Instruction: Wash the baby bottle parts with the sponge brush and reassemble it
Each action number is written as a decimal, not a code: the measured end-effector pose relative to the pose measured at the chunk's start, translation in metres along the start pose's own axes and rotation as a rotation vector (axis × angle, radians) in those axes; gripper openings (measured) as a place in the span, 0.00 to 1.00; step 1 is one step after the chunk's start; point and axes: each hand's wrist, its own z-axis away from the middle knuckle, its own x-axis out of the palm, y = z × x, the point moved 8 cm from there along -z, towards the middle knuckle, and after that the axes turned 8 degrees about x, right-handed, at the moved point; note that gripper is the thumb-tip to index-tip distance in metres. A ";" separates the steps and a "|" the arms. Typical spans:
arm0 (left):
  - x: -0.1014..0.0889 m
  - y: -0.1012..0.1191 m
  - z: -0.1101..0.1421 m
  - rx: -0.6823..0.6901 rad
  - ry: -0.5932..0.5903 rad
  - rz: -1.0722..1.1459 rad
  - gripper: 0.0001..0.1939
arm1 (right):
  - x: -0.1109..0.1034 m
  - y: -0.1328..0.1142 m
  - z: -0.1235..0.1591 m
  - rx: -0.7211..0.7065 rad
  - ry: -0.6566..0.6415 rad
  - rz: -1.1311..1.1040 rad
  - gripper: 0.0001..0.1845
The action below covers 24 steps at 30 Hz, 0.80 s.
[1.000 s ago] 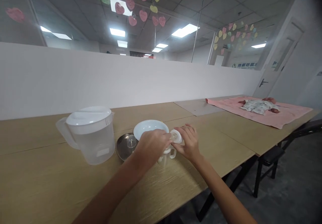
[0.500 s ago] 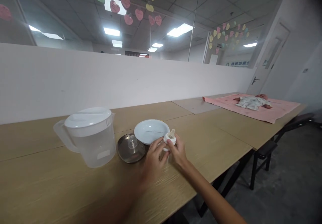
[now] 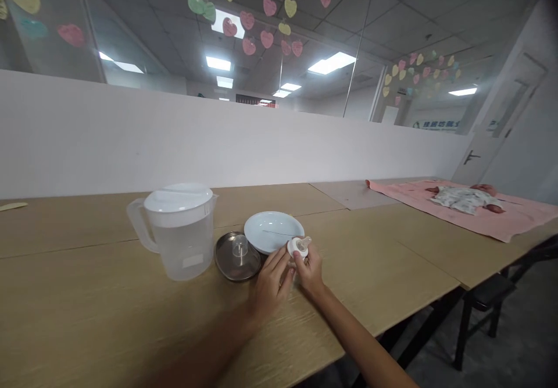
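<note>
A baby bottle (image 3: pixel 299 248) with a white collar and a pale teat stands tilted on the wooden table (image 3: pixel 392 242) in front of me. My left hand (image 3: pixel 269 286) curls round its lower part from the left. My right hand (image 3: pixel 309 271) grips it from the right, fingers pinched just under the collar. The bottle's body is hidden behind both hands. Just behind the bottle sits a white bowl (image 3: pixel 272 231). Left of the bowl lies a round metal dish (image 3: pixel 238 263) with a clear plastic cap (image 3: pixel 239 247) on it.
A clear plastic pitcher (image 3: pixel 178 231) with a white lid stands at the left. Far right, a baby doll (image 3: pixel 464 197) lies on a pink blanket (image 3: pixel 514 219). A white partition wall (image 3: pixel 218 138) runs behind the table. A dark chair (image 3: pixel 488 301) stands at the table's right edge.
The bottle went from lying sideways between my hands to standing with the teat up. Both hands drew close around it. The view has shifted slightly left.
</note>
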 end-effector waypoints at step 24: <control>0.009 -0.030 0.008 -0.347 0.117 0.180 0.29 | -0.001 -0.010 -0.004 0.017 -0.047 0.073 0.18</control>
